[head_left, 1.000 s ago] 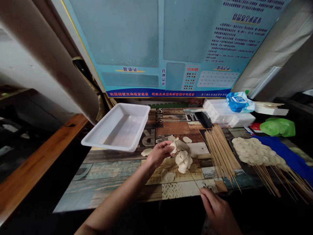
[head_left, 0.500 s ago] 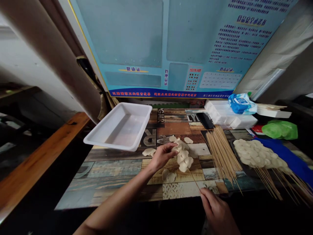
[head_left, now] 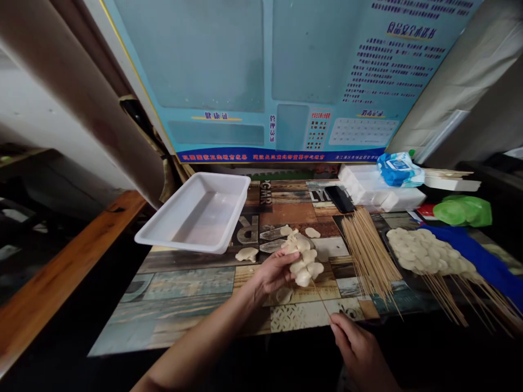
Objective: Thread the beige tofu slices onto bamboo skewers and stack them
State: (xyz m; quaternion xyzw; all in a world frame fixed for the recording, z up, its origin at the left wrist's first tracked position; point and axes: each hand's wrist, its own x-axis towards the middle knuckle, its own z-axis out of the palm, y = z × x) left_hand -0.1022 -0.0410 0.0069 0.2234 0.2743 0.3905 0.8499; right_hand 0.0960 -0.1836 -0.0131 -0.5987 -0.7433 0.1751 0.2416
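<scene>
My left hand [head_left: 274, 271] is curled around the lower pale slices threaded on a bamboo skewer [head_left: 321, 298]. The skewered slices [head_left: 304, 256] run up from the hand as a short stack. My right hand [head_left: 356, 348] pinches the skewer's near end at the table's front edge. A few loose pale slices [head_left: 247, 253] lie on the patterned table [head_left: 183, 283] beside the hand, one [head_left: 284, 295] just under it.
A white empty plastic tray [head_left: 196, 213] overhangs the table's left edge. A bundle of bare skewers [head_left: 368, 250] lies to the right, then a tray of finished skewers [head_left: 425, 251]. Behind are white boxes [head_left: 378, 193], a black phone [head_left: 340, 199], a blue wipes pack [head_left: 398, 170], a green bag [head_left: 461, 211].
My left hand has slid down from the top of the stack toward me and now closes on the lower slices. My right hand has stayed on the skewer's end.
</scene>
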